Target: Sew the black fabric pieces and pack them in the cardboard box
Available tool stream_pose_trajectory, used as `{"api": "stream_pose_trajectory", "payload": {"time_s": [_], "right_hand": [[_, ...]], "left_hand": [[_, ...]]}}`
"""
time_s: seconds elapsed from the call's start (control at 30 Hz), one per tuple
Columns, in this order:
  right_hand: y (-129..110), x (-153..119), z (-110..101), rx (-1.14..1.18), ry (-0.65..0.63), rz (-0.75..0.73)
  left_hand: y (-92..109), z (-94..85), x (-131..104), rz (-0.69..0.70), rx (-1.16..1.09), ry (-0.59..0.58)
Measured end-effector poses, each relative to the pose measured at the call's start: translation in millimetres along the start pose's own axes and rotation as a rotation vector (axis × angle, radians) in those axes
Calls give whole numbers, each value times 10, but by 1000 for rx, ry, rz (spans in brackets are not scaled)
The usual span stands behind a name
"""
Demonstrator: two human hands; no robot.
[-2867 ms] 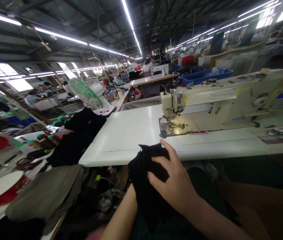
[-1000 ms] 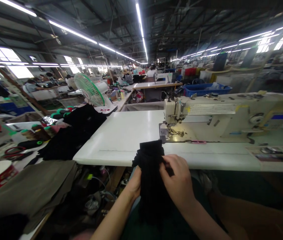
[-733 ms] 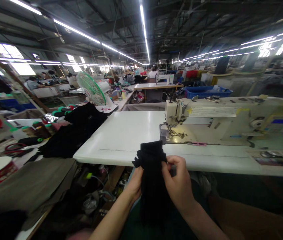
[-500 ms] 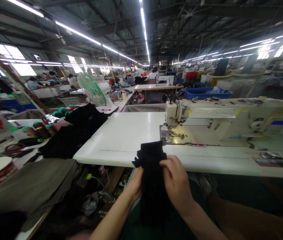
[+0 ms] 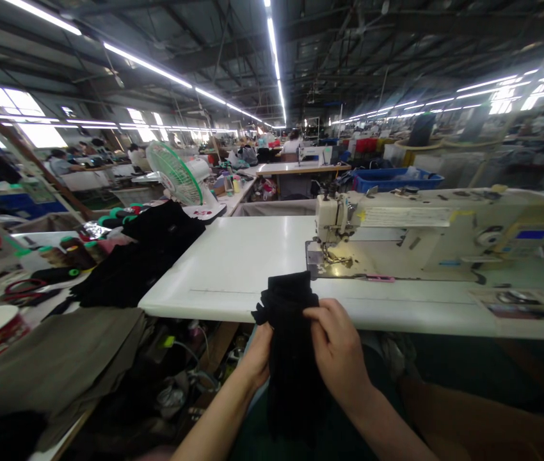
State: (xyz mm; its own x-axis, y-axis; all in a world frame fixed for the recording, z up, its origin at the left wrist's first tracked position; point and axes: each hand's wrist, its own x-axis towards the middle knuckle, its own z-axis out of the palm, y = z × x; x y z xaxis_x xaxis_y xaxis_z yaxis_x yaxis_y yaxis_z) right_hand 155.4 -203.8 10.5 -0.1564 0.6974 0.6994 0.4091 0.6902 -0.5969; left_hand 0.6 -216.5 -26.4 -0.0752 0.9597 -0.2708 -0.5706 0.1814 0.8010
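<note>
Holding the black cloth bundle [image 5: 294,358] by its left side, the left hand [image 5: 258,358] keeps most of its fingers behind the fabric, so from my remote seat I cannot tell how they curl back there. On the other side I have the right hand [image 5: 340,349] set narrow, thumb and forefinger closed on the bundle's right edge, the forefinger tip lying on the front of the cloth. The bundle is thus between both sets of fingers: its folded top rises past the fingertips and, in my view, overlaps the near edge of the white table [image 5: 248,250], while the rest hangs below them. Small layered corners stick out just above the left fingers.

Ahead of the right fingers I see the sewing machine [image 5: 406,218], its body stretching off to their right, with a pink tool [image 5: 380,278] at the near edge of its bed. Well left of the left fingers, a black fabric pile [image 5: 144,256] lies beside the table, and a grey-brown cloth [image 5: 61,352] spreads nearer to me. Farther ahead of the fingers stand a green-rimmed fan [image 5: 176,173], leftward, and a blue bin [image 5: 394,182], rightward.
</note>
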Motion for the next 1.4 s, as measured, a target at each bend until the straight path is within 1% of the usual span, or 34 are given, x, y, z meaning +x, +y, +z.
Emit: {"api": "stream_pose_trajectory", "payload": {"time_s": [0.13, 0.27, 0.33, 0.47, 0.57, 0.67, 0.8, 0.87, 0.9, 1.0, 1.1, 1.27, 1.33, 1.4], "right_hand": [[-12, 1, -6, 4, -13, -7], [-37, 10, -19, 6, -11, 8], [-50, 17, -23, 14, -8, 17], [-39, 11, -7, 47, -26, 40], [-7, -1, 9, 152, -64, 88], [-1, 6, -16, 274, -101, 172], [-50, 43, -109, 406, -210, 270], [-70, 60, -138, 398, -245, 309], [-74, 68, -142, 384, -243, 323], [-61, 84, -124, 383, -205, 331], [-24, 88, -95, 386, -169, 318], [49, 46, -27, 245, -93, 266], [76, 28, 12, 155, 11, 221], [98, 19, 39, 38, 163, 137]], "left_hand": [[-22, -39, 10, -28, 59, 23], [-25, -47, 17, -86, 46, 81], [-13, -32, 14, -84, 34, 95], [-6, -32, 16, -38, 39, 62], [-36, -67, 34, 31, 53, 32], [-67, -91, 59, 97, 90, 20], [-83, -104, 85, 90, 132, 27], [-88, -119, 93, 108, 130, 15], [-90, -127, 95, 120, 128, -1], [-91, -136, 85, 108, 130, -38], [-82, -122, 62, 94, 131, -49], [-94, -128, 59, 122, 147, -47], [-98, -130, 65, 139, 169, -55], [-90, -114, 63, 138, 201, -44]]}}
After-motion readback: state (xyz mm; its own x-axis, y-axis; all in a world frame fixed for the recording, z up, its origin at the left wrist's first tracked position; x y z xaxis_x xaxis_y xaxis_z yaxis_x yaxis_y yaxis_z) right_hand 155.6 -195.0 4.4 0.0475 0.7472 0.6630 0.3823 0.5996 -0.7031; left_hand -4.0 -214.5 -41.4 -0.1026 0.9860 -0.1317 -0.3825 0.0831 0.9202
